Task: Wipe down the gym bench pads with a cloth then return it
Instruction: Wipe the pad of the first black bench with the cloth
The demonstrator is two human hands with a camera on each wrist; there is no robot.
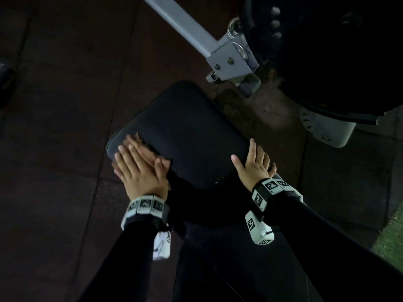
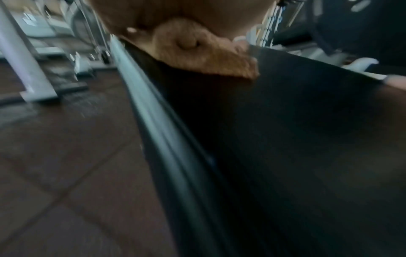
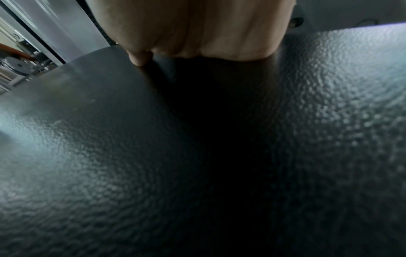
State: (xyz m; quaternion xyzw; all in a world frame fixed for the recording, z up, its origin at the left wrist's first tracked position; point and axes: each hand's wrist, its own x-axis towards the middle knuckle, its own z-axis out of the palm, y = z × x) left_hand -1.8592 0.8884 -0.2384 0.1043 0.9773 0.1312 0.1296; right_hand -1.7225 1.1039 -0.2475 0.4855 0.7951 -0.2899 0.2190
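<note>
One cloth (image 2: 197,52), orange-brown and nubbly, lies pressed flat on the black bench pad (image 1: 187,136) near its 9 o'clock edge. From the head camera only a dark frayed edge of it peeks out past the fingertips. The left hand (image 1: 139,168) rests on top of it with fingers straight and spread, so this grip is open, pressing rather than clutching. The left wrist view is blurred, but the cloth shows beneath the palm.

One pad is in view, pebble-textured and glossy. At its 3 o'clock edge the right hand (image 1: 254,164) lies flat, thumb on the top surface, fingers along the side; whether they curl under the edge I cannot tell. Both wrists carry white marker bands over black sleeves.

At 12 o'clock a single grey steel beam (image 1: 189,33) runs diagonally and ends in a bolted bracket. At 1 to 2 o'clock a large black round mass (image 1: 327,62) overhangs a white base. The dark tiled floor (image 1: 61,105) surrounds everything.
</note>
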